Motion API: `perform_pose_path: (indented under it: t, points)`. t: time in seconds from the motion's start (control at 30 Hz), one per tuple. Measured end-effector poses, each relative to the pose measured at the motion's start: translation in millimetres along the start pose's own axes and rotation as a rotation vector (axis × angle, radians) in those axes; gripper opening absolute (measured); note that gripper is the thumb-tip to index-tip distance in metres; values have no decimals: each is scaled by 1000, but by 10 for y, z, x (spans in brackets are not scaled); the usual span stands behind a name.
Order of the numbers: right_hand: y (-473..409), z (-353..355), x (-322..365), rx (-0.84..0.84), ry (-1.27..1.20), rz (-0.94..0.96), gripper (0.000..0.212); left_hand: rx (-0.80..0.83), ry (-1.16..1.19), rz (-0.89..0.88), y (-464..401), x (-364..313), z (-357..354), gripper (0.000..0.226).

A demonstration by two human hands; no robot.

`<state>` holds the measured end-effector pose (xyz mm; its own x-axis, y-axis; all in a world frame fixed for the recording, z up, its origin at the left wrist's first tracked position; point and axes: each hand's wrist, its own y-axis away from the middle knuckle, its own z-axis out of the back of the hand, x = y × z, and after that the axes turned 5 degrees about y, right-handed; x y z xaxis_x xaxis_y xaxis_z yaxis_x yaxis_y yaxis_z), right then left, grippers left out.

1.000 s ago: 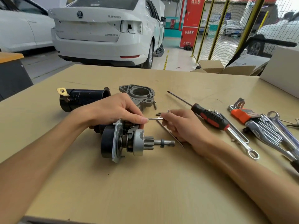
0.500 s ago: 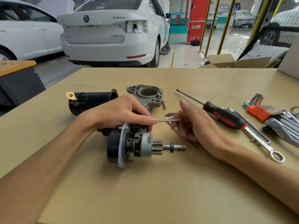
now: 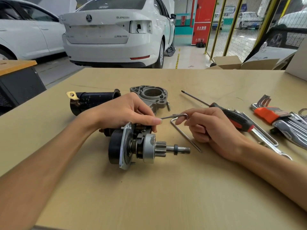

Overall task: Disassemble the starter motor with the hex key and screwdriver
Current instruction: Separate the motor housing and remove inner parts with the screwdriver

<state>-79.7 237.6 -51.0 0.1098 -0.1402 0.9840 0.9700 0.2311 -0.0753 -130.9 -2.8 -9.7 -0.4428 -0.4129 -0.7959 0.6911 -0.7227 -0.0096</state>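
Note:
The starter motor core (image 3: pixel 141 146), with its pinion gear and shaft pointing right, lies on the tan table (image 3: pixel 149 196). My left hand (image 3: pixel 126 112) grips its top from behind. My right hand (image 3: pixel 211 127) pinches the bend of a small hex key (image 3: pixel 174 116), whose long end runs left to the motor by my left fingertips. A second, longer hex key (image 3: pixel 184 135) lies on the table under my right hand. The black motor housing (image 3: pixel 93 101) and the grey nose bracket (image 3: pixel 150 95) rest behind. The red-and-black screwdriver (image 3: pixel 232 117) lies to the right.
A loose bolt (image 3: pixel 168 106) lies beside the bracket. An orange hex key set (image 3: pixel 269 113) and several wrenches (image 3: pixel 295 128) fill the right side of the table. Cardboard boxes (image 3: pixel 232 62) stand at the far right edge. White cars are parked beyond.
My right hand has turned, swinging the hex key's bent end up and over. The camera has shifted so everything sits further right. My left hand keeps its hold.

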Motion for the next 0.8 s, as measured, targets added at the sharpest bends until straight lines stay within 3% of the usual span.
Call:
perform_pose_path:
  t: [0.27, 0.43, 0.6, 0.8]
  points:
    - [9, -43, -20, -86, 66, 41, 32, 4, 6, -12, 10, 0, 4, 32]
    - [19, -88, -13, -145, 108, -24, 19, -8, -9, -35, 25, 11, 1, 33]
    - [36, -109, 8, -137, 63, -88, 51, -25, -5, -49, 29, 22, 0, 35]
    - [76, -154, 10, -84, 154, 52, 45, -29, 7, -45, 31, 22, 5, 31]
